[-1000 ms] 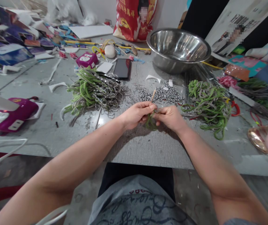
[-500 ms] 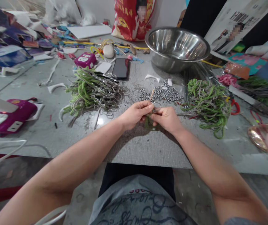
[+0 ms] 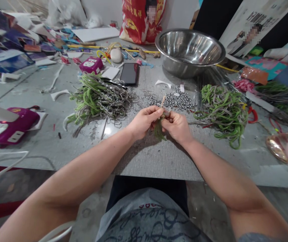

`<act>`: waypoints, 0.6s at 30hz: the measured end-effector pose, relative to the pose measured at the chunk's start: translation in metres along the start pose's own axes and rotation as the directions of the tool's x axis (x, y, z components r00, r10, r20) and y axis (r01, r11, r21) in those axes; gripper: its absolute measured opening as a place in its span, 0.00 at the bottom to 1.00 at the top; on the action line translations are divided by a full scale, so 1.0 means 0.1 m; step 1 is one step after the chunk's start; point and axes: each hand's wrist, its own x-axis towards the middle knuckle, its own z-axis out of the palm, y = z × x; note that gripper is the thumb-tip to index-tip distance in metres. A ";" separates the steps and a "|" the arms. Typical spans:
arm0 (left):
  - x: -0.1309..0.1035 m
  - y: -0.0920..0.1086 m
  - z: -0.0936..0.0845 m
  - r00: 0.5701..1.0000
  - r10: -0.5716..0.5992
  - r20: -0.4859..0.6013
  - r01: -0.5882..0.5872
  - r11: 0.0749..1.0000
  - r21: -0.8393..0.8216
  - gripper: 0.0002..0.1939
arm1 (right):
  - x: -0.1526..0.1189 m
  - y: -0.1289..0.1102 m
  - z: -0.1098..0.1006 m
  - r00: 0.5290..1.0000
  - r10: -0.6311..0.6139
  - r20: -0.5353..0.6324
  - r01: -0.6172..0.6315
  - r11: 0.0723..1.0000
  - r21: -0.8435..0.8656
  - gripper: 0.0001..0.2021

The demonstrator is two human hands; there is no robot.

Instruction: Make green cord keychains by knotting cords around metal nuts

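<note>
While hands (image 3: 145,122) (image 3: 178,127) hold cords (image 3: 159,132), upright steel bowl (image 3: 184,70)

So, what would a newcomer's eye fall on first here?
Probably the wide shiny steel bowl at the back, beside a red printed bag. Then a green-and-grey cord bundle at left and another at right, small silver beads between. Nearer, the bare left hand and right hand hold green strands.

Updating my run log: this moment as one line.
left hand: grips stick, green cords | right hand: grips green cords | beyond: beads, bowl | flanks: left bundle, right bundle
</note>
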 end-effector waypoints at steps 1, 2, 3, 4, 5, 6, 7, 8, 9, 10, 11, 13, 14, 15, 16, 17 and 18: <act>0.00 0.00 0.00 1.000 0.017 -0.021 -0.017 1.000 0.000 0.11 | 0.00 0.00 0.00 1.000 -0.009 -0.010 0.009 1.000 -0.005 0.03; 0.00 0.00 -0.01 0.999 0.030 -0.039 -0.030 1.000 0.004 0.11 | -0.01 0.00 -0.01 1.000 -0.020 -0.020 0.020 1.000 -0.014 0.03; 0.00 0.00 -0.01 0.998 0.039 -0.055 -0.038 0.999 0.009 0.12 | -0.01 0.00 -0.01 0.999 -0.032 -0.029 0.032 0.999 -0.025 0.03; 0.00 0.00 -0.02 0.997 0.043 -0.071 -0.041 0.999 0.016 0.11 | -0.01 0.00 -0.01 0.998 -0.045 -0.039 0.044 0.998 -0.037 0.03; 0.00 0.00 -0.02 0.995 0.046 -0.088 -0.045 0.999 0.023 0.11 | -0.01 0.00 -0.02 0.997 -0.057 -0.048 0.055 0.997 -0.050 0.04; 0.00 0.00 -0.01 0.993 0.050 -0.104 -0.047 0.998 0.029 0.11 | -0.01 0.01 -0.02 0.996 -0.069 -0.059 0.065 0.996 -0.061 0.04; 0.00 0.00 -0.01 0.992 0.055 -0.116 -0.051 0.998 0.033 0.11 | -0.01 0.02 -0.02 0.994 -0.080 -0.067 0.075 0.995 -0.072 0.04; 0.00 0.00 -0.01 0.991 0.058 -0.123 -0.054 0.998 0.038 0.12 | 0.00 0.03 -0.02 0.993 -0.092 -0.074 0.086 0.993 -0.083 0.04; 0.00 0.01 0.00 0.990 0.061 -0.127 -0.056 0.998 0.042 0.12 | 0.00 0.04 -0.02 0.991 -0.105 -0.079 0.097 0.991 -0.096 0.04; -0.01 0.01 0.01 0.990 0.060 -0.127 -0.055 0.997 0.045 0.12 | 0.00 0.05 -0.03 0.990 -0.116 -0.082 0.107 0.988 -0.110 0.04; -0.01 0.01 0.01 0.990 0.059 -0.126 -0.053 0.998 0.045 0.13 | 0.01 0.06 -0.03 0.988 -0.125 -0.085 0.115 0.986 -0.123 0.04; -0.01 0.02 0.02 0.990 0.051 -0.129 -0.046 0.998 0.043 0.13 | 0.02 0.08 -0.04 0.986 -0.140 -0.089 0.126 0.981 -0.150 0.04; -0.01 0.03 0.02 0.990 0.045 -0.131 -0.040 0.998 0.039 0.13 | 0.02 0.09 -0.05 0.985 -0.148 -0.090 0.132 0.978 -0.162 0.04; -0.01 0.04 0.01 0.991 0.036 -0.128 -0.032 0.999 0.034 0.13 | 0.03 0.10 -0.06 0.983 -0.158 -0.090 0.141 0.975 -0.175 0.03; -0.01 0.04 0.01 0.992 0.028 -0.120 -0.025 0.999 0.026 0.13 | 0.03 0.11 -0.07 0.981 -0.175 -0.089 0.156 0.970 -0.189 0.03; -0.01 0.05 0.01 0.994 0.020 -0.108 -0.019 1.000 0.012 0.13 | 0.03 0.12 -0.08 0.976 -0.200 -0.088 0.179 0.962 -0.204 0.03; -0.01 0.05 0.00 0.996 0.014 -0.091 -0.014 1.000 -0.007 0.13 | 0.03 0.12 -0.08 0.969 -0.229 -0.090 0.205 0.954 -0.220 0.03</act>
